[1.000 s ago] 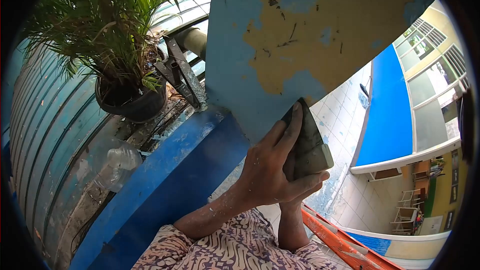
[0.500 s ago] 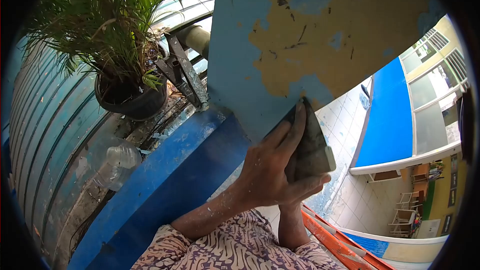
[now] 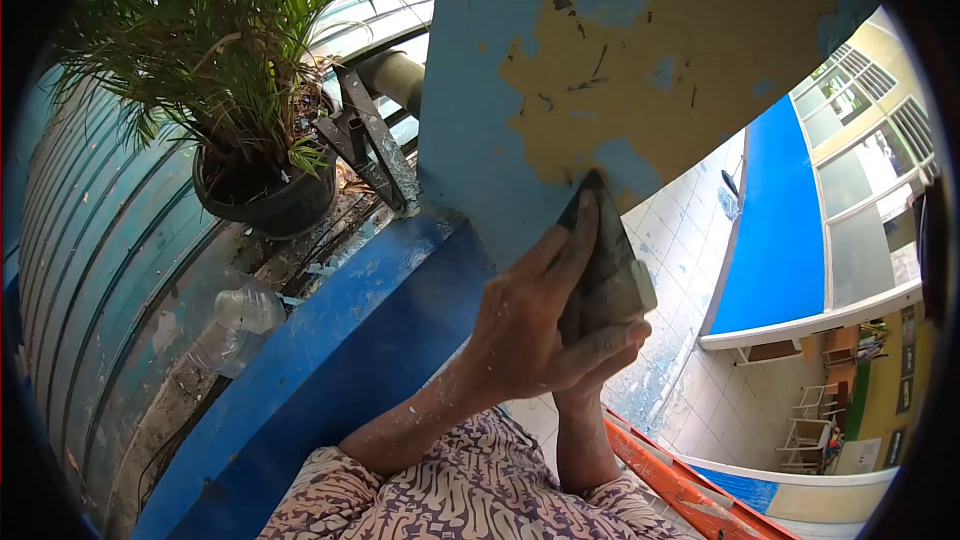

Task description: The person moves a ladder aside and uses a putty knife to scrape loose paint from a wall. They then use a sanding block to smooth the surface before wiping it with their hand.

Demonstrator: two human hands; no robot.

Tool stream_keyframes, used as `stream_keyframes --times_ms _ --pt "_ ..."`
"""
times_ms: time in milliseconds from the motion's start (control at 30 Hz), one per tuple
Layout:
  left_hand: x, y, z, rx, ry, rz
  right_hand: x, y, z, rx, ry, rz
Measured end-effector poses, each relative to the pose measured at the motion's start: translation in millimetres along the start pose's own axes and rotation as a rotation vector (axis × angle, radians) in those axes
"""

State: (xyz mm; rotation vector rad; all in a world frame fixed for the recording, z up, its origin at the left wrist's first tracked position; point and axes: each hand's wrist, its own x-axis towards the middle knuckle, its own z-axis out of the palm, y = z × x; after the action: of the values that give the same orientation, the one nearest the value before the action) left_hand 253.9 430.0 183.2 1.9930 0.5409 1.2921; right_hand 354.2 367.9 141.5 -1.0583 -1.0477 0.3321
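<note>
And here the dark wedge-shaped tool (image 3: 614, 256) is gripped by the left hand (image 3: 522, 328), its fingers (image 3: 582, 228) clamped along the near side. The right hand (image 3: 600, 376) is tucked behind and largely hidden; whether it is closed on anything cannot be told. Just above the fingers, the tool's narrow tip is set against, or very near, the painted panel (image 3: 462, 145), right by the lower edge of the mustard patch (image 3: 730, 60); actual contact cannot be confirmed. Working the surface at that ragged border is judged to be the step in hand. For the next move, a firm grip, a steady tool angle and even pressure would be called for. Left of the fingers, a blue ledge (image 3: 345, 345) is seen, with a clear bottle (image 3: 240, 318) and a potted plant (image 3: 268, 202) beyond it. Below and to the right, an orange rail (image 3: 690, 475) is spotted.
</note>
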Motion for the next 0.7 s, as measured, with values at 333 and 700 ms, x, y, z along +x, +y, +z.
stream_keyframes --times_ms 333,700 --pt "-4.9 -1.5 1.7 0.004 -0.03 -0.037 2.4 -13.8 5.4 -0.76 -0.156 -0.115" --pt "-25.2 -2.5 23.4 0.01 -0.008 0.016 -18.8 -4.3 -12.5 0.122 -0.026 0.137"
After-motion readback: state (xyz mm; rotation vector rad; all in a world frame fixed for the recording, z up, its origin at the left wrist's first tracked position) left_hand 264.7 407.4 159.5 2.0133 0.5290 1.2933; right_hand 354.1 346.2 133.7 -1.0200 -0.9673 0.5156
